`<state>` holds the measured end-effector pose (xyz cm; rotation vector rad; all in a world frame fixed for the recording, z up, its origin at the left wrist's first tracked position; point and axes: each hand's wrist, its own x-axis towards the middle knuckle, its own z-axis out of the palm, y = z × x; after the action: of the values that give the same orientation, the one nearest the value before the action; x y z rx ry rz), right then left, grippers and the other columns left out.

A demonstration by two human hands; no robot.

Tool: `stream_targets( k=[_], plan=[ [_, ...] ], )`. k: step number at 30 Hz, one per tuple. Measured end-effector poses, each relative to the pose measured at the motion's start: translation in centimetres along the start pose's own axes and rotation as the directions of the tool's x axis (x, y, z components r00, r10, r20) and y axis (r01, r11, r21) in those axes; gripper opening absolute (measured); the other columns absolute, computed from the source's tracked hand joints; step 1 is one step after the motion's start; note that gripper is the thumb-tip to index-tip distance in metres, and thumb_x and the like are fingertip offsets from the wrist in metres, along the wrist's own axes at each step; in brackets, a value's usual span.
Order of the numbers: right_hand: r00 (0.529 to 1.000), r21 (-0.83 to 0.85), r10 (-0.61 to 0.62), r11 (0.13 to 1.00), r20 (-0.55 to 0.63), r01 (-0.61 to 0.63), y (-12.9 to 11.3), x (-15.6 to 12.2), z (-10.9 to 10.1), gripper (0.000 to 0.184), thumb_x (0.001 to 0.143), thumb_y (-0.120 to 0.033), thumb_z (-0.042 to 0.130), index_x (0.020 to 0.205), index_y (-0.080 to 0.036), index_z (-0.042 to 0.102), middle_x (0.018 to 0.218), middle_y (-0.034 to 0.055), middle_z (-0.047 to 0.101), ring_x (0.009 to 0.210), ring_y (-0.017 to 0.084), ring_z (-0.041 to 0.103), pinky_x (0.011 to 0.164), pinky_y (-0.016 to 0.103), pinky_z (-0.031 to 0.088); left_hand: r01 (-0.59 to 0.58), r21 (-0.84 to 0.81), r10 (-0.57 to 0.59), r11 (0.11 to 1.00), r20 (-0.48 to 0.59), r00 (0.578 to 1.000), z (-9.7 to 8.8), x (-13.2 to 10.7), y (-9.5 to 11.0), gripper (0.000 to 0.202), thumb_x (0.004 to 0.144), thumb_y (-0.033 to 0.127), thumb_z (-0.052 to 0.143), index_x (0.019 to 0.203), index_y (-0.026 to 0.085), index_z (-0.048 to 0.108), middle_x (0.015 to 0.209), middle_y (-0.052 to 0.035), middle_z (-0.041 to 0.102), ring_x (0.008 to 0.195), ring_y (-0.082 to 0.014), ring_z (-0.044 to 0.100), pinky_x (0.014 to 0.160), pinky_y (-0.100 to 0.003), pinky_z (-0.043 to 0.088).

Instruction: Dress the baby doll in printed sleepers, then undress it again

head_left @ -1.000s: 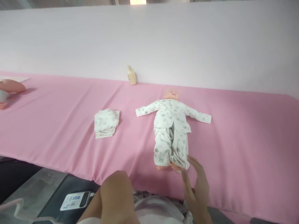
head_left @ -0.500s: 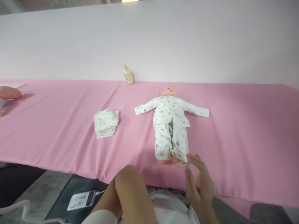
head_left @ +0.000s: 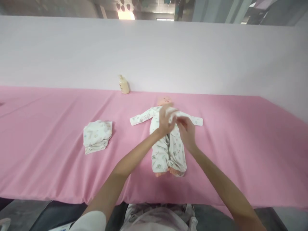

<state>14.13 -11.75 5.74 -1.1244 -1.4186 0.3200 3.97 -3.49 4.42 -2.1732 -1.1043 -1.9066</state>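
A baby doll [head_left: 164, 101] lies face up, its head towards the wall. It wears a white printed baby top [head_left: 142, 117] with both sleeves spread out, and matching trousers [head_left: 159, 158]; its bare feet show at the hems. Over the doll's chest is my left hand [head_left: 165, 122], fingers apart and slightly blurred. Close beside it, above the front of the top, my right hand [head_left: 187, 130] has its fingers drawn together; whether cloth is between them is hidden. Both hands cover the middle of the top.
A folded stack of white printed cloth [head_left: 97, 136] lies left of the doll on the pink table cover [head_left: 60, 141]. A cream pump bottle [head_left: 124, 85] stands at the back against the white wall [head_left: 154, 54]. The cover's front edge hangs just before my lap.
My right hand has moved from beside the doll's feet up to its chest. My left arm has reached forward from my lap to the chest too. The camera view has shifted right and up.
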Motion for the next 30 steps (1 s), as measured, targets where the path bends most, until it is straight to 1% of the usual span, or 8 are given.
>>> stream_targets(
  k=[2, 4, 5, 7, 10, 16, 20, 30],
  plan=[
    [0.984, 0.068, 0.171, 0.984, -0.049, -0.167, 2.8, 5.0, 3.8, 0.016, 0.08, -0.022, 0.048, 0.091, -0.016, 0.059, 0.084, 0.0044, 0.067, 0.077, 0.016, 0.063, 0.073, 0.031, 0.051, 0.275, 0.022, -0.274, 0.961, -0.04, 0.961, 1.9, 1.5, -2.5, 0.029, 0.095, 0.023, 0.033, 0.114, 0.015, 0.054, 0.119, -0.0122, 0.056, 0.11, -0.0181, 0.054, 0.093, -0.033, 0.044],
    [0.962, -0.052, 0.266, 0.962, -0.059, -0.269, 5.4, 8.6, 7.3, 0.021, 0.077, -0.014, 0.046, 0.091, -0.015, 0.06, 0.089, 0.0053, 0.067, 0.081, 0.015, 0.062, 0.077, 0.029, 0.049, 0.541, 0.163, -0.553, 0.825, 0.037, 0.832, 3.5, 2.3, -5.1, 0.031, 0.094, 0.019, 0.032, 0.111, 0.012, 0.056, 0.114, -0.0142, 0.058, 0.106, -0.0191, 0.056, 0.09, -0.032, 0.044],
    [0.948, -0.163, 0.311, 0.934, -0.062, -0.317, 6.5, 9.6, 8.7, 0.021, 0.074, -0.011, 0.045, 0.088, -0.015, 0.061, 0.089, 0.0054, 0.067, 0.082, 0.015, 0.061, 0.079, 0.028, 0.047, 0.569, 0.273, -0.615, 0.776, 0.128, 0.778, 4.0, 2.5, -6.3, 0.031, 0.093, 0.019, 0.032, 0.106, 0.012, 0.06, 0.109, -0.0141, 0.06, 0.104, -0.0201, 0.056, 0.09, -0.033, 0.044],
    [0.937, -0.233, 0.341, 0.908, -0.075, -0.349, 8.3, 10.5, 10.7, 0.019, 0.072, -0.01, 0.046, 0.08, -0.015, 0.063, 0.084, 0.0072, 0.067, 0.082, 0.018, 0.06, 0.08, 0.031, 0.046, 0.547, 0.361, -0.64, 0.755, 0.226, 0.734, 4.6, 2.2, -8.1, 0.029, 0.092, 0.02, 0.036, 0.092, 0.014, 0.065, 0.099, -0.0124, 0.063, 0.1, -0.0208, 0.057, 0.089, -0.033, 0.044],
    [0.94, -0.274, 0.328, 0.899, -0.092, -0.341, 10.0, 9.9, 11.6, 0.019, 0.073, -0.011, 0.046, 0.078, -0.014, 0.065, 0.083, 0.0093, 0.067, 0.081, 0.02, 0.059, 0.081, 0.033, 0.044, 0.501, 0.371, -0.609, 0.782, 0.282, 0.742, 4.7, 1.4, -9.0, 0.026, 0.092, 0.025, 0.042, 0.087, 0.018, 0.067, 0.097, -0.0088, 0.062, 0.096, -0.0187, 0.057, 0.086, -0.03, 0.044],
    [0.962, -0.305, 0.269, 0.913, -0.052, -0.271, 11.2, 9.2, 10.8, 0.025, 0.074, -0.012, 0.046, 0.083, -0.016, 0.069, 0.08, 0.0071, 0.068, 0.079, 0.02, 0.058, 0.078, 0.031, 0.043, 0.434, 0.404, -0.571, 0.805, 0.329, 0.752, 4.5, 1.1, -8.5, 0.027, 0.092, 0.029, 0.042, 0.103, 0.024, 0.066, 0.108, -0.0064, 0.06, 0.1, -0.0195, 0.057, 0.083, -0.029, 0.043],
    [0.967, -0.225, 0.235, 0.941, -0.101, -0.252, 11.3, 8.9, 10.7, 0.024, 0.073, -0.015, 0.049, 0.083, -0.016, 0.07, 0.081, 0.0059, 0.07, 0.074, 0.018, 0.059, 0.076, 0.029, 0.044, 0.393, 0.453, -0.565, 0.8, 0.352, 0.746, 4.6, 1.0, -8.6, 0.028, 0.091, 0.025, 0.041, 0.106, 0.024, 0.064, 0.107, -0.0064, 0.063, 0.103, -0.0214, 0.055, 0.083, -0.03, 0.042],
    [0.962, -0.079, 0.228, 0.967, -0.148, -0.241, 11.1, 8.3, 10.7, 0.021, 0.073, -0.018, 0.053, 0.084, -0.016, 0.07, 0.078, 0.0061, 0.071, 0.065, 0.016, 0.062, 0.07, 0.027, 0.047, 0.352, 0.465, -0.533, 0.812, 0.346, 0.772, 4.6, 1.0, -8.3, 0.025, 0.091, 0.021, 0.041, 0.103, 0.02, 0.063, 0.106, -0.0069, 0.064, 0.104, -0.0212, 0.054, 0.089, -0.031, 0.041]
  ],
)
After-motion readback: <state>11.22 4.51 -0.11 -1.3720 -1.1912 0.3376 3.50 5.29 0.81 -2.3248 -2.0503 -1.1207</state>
